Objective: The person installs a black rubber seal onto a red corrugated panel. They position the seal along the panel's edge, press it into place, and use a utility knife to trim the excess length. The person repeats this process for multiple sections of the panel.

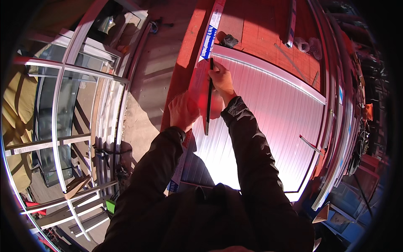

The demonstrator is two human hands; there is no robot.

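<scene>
A thin black strip (209, 103) runs lengthwise between my hands, over the left edge of a white ribbed panel (268, 113). The thumb and fingers of my right hand (222, 80) pinch the strip near its far end. Just left of its nearer part is my left hand (183, 111), with curled fingers; red glare blurs the fingertips and hides what they grip. Beneath and beyond my hands, a long profile (208, 42) in blue-and-white printed film lies along the panel's left side.
The panel rests on a red work surface (264, 25), where a dark crumpled lump (228, 40) lies beyond it. Long metal profiles (336, 138) line the right side. A white window frame (63, 67) stands at left. A short bar (310, 145) crosses the panel's right edge.
</scene>
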